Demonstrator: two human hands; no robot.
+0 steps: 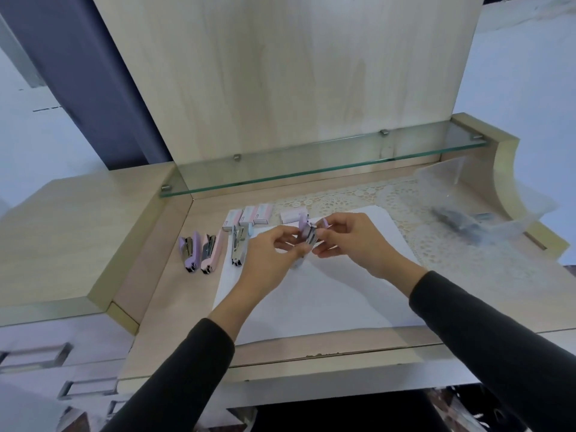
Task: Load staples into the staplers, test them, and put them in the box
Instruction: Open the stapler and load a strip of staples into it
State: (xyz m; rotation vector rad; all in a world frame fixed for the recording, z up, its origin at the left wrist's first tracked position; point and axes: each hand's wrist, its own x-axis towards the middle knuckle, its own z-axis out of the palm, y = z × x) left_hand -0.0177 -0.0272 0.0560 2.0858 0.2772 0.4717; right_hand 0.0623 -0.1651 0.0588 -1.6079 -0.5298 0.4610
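Apparently a home; a light wooden desk [162, 291] backed by a tall panel; a glass shelf [311, 163]; a lace table cloth [389, 194]; drawers [93, 335] with metal handles.

hands: left hand [271, 249] and right hand [353, 241] hold an opened lilac stapler [307, 233] between them above the white sheet [311, 294] | counter [174, 285] left: second lilac stapler [190, 251], pink stapler [210, 252], blue stapler [239, 246] side by side | behind: staple boxes [249, 215] in a row | right: clear box [448, 182] on lace mat [405, 201], contents blurred
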